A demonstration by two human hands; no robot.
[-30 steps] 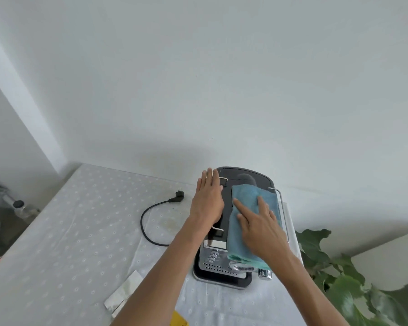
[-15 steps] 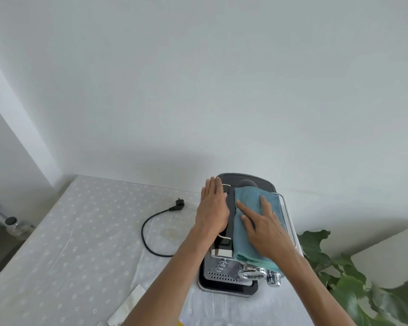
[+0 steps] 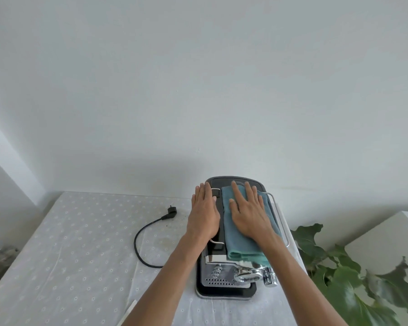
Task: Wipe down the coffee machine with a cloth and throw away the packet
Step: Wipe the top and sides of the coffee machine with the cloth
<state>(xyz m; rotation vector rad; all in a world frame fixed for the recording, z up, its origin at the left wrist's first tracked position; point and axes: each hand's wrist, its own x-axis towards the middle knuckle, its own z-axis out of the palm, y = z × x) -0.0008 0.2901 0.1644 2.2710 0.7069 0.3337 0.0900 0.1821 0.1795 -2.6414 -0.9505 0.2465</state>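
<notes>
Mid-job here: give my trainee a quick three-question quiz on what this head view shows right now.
1. True or false: the teal cloth lies on top of the coffee machine.
2. Which hand presses flat on the cloth? A) left hand B) right hand
3. Fill in: the power plug lies loose on the ______, left of the machine.

Key: 1 true; 2 B; 3 table.
</notes>
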